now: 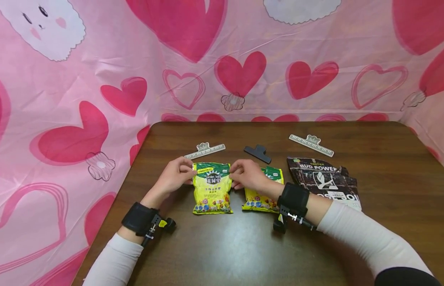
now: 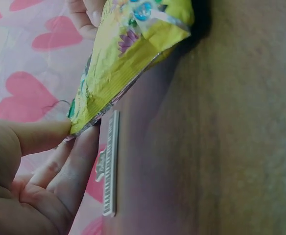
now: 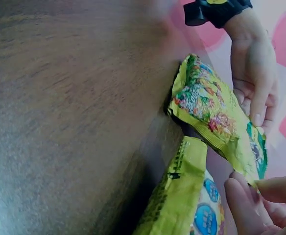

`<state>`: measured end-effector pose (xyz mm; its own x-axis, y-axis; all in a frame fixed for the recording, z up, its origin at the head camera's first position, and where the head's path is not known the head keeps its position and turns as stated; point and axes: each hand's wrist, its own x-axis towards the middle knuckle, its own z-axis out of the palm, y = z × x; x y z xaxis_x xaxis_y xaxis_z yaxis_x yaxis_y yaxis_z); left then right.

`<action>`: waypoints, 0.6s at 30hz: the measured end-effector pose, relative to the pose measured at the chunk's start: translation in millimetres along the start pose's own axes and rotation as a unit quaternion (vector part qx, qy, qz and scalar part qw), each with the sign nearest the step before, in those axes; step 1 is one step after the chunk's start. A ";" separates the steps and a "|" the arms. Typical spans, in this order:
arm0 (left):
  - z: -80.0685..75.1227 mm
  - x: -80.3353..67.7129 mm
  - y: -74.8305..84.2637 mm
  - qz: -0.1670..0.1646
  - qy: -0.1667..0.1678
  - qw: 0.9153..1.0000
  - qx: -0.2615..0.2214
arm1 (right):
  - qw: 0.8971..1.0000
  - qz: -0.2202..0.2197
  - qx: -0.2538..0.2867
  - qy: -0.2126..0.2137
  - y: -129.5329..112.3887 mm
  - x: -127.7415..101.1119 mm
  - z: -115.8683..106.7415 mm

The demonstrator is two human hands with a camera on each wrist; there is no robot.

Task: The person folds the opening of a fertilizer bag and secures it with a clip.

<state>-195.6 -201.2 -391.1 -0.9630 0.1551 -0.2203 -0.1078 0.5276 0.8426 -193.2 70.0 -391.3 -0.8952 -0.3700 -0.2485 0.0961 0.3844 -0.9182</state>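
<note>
A yellow and green fertilizer bag (image 1: 212, 194) lies face up on the table before me. Its upper left edge is pinched between the thumb and fingers of my left hand (image 1: 175, 174); the left wrist view shows the bag's corner (image 2: 82, 122) in that grip. With thumb and fingertips my right hand (image 1: 248, 174) pinches the upper right edge, seen also in the right wrist view beside the bag (image 3: 216, 112). A second matching bag (image 1: 262, 201) lies to the right, partly hidden under my right hand and wrist.
Behind the bags lie a white ruler-like clip (image 1: 205, 151), a dark clip (image 1: 258, 153) and another white clip (image 1: 311, 144). A dark brown bag (image 1: 323, 178) marked BUD POWER lies at the right, partly behind my forearm. Pink heart-printed cloth (image 1: 243, 71) hangs behind the wooden table (image 1: 222, 250).
</note>
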 end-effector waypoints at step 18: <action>-4.6 -9.9 15.3 0.097 0.048 0.993 -0.038 | 0.993 -0.092 -0.036 0.067 -9.7 -5.8 -7.4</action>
<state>-188.9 -198.5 -373.7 -0.9862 0.1655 -0.0052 0.0676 0.4308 0.8999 -192.2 74.7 -378.6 -0.9448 -0.3260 -0.0321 -0.1008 0.3827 -0.9184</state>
